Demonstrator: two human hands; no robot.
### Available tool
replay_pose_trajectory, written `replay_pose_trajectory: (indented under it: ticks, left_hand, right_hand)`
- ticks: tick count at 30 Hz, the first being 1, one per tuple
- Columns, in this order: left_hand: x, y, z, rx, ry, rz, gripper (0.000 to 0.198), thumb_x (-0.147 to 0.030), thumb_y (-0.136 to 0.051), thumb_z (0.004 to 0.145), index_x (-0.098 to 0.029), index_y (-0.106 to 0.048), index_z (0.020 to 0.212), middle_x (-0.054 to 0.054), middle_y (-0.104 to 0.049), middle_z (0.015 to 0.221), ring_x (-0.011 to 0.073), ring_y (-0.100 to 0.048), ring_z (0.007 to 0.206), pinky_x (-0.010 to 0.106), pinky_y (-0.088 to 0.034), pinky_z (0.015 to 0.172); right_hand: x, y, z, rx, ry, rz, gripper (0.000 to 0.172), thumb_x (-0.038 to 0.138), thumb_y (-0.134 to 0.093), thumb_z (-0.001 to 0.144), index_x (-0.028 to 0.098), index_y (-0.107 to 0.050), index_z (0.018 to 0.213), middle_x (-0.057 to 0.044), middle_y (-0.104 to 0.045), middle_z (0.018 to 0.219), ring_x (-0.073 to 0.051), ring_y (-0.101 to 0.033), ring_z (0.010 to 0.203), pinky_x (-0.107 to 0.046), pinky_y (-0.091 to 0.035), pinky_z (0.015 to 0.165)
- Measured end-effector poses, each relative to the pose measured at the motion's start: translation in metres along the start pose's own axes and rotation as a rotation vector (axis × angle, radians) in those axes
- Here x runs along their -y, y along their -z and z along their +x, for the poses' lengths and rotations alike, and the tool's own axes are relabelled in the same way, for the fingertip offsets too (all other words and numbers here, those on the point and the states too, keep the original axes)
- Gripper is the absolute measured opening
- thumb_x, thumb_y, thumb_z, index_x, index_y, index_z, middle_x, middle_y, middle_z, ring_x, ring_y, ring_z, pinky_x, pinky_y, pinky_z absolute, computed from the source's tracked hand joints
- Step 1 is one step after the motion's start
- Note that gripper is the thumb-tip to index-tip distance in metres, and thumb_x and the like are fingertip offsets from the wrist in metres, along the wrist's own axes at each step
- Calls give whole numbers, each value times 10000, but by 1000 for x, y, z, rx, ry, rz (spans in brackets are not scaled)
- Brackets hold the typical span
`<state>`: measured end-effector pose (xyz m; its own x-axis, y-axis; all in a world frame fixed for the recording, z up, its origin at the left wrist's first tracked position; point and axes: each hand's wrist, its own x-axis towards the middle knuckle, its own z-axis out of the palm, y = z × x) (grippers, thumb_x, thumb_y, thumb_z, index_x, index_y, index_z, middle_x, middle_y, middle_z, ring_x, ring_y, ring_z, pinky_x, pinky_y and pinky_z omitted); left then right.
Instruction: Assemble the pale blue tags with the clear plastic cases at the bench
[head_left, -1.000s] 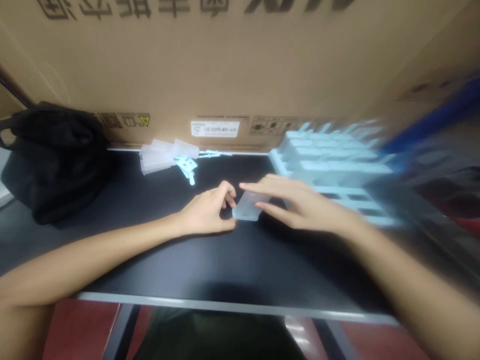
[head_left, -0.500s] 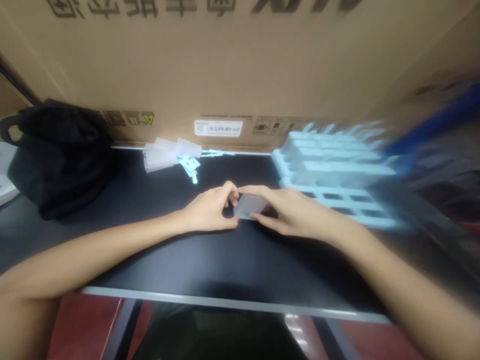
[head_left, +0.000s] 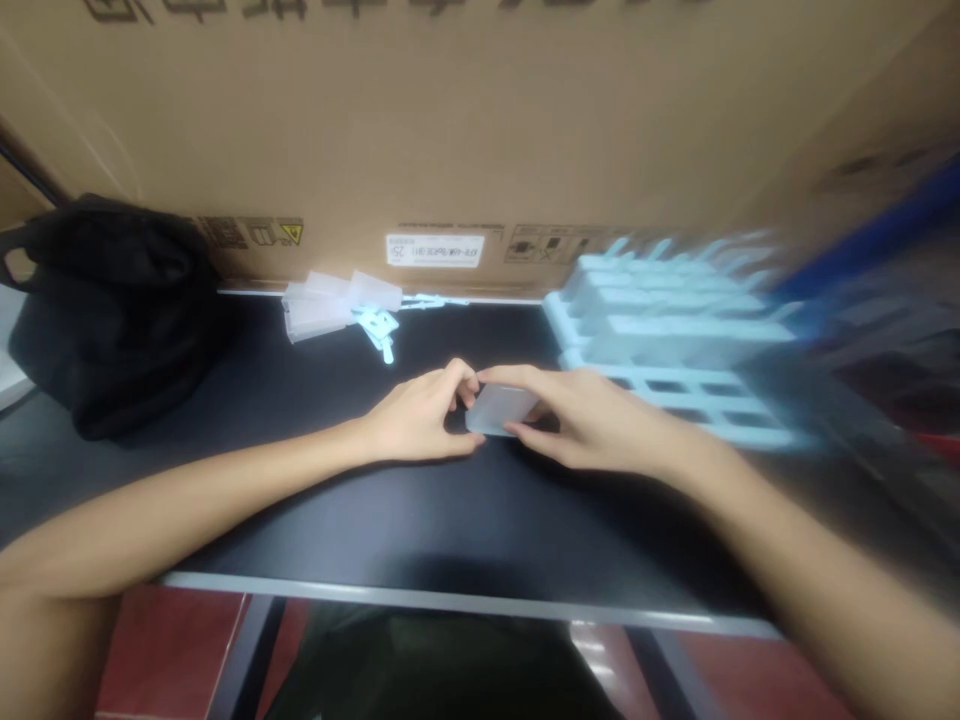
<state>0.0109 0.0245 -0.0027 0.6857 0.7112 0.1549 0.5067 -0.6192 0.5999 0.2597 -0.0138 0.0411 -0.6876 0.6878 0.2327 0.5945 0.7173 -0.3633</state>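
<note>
Over the dark tabletop, both hands meet at a small, frosted, flat plastic case. My right hand grips its right side, index finger along the top edge and thumb at the lower edge. At the left end, my left hand is closed, with curled fingers at the upper corner and the thumb by the lower one. The fingers partly hide the case's ends. Beyond my left hand lie several similar frosted pieces in a pile, with light blue plastic tags beside them.
A light blue slotted rack with rows of upright prongs stands at the right, blurred. A black bag sits at the left. Behind the table, a large cardboard box forms a wall. The table's pale front edge runs close to me.
The view has shifted very slightly. Both hands keep nearly the same place and hold on the case; my left thumb has moved a little to the right along its lower edge.
</note>
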Motion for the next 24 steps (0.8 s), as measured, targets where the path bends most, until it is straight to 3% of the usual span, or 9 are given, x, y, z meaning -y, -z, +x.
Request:
replay_pose_trajectory:
  ticks: [7,14,24]
  left_hand:
    - [0,0,1,3,-11,-4,457,-409,-780,825,-269,-462,1121,19,-677,1063,222,-681,959,359,-538,786]
    - [-2,0,0,1,-2,16,436,-408,-772,825,-265,-476,1111,9,-666,1012,215,-689,927,340,-548,808]
    - [2,4,2,33,-29,49,470,-501,-780,819,-239,-483,1072,33,-658,1008,225,-671,897,346,-536,767]
  right_hand:
    - [-1,0,-2,0,43,-60,522,192,-535,961,244,-506,1479,-74,-775,1182,-183,-749,756,-295,-546,680]
    - [7,-2,0,61,-21,-91,574,144,-543,924,274,-494,1481,-42,-764,1122,-168,-708,696,-276,-505,614]
    - [10,-14,0,17,-40,-122,690,126,-521,923,228,-380,1591,-117,-727,1243,-210,-736,803,-334,-573,726]
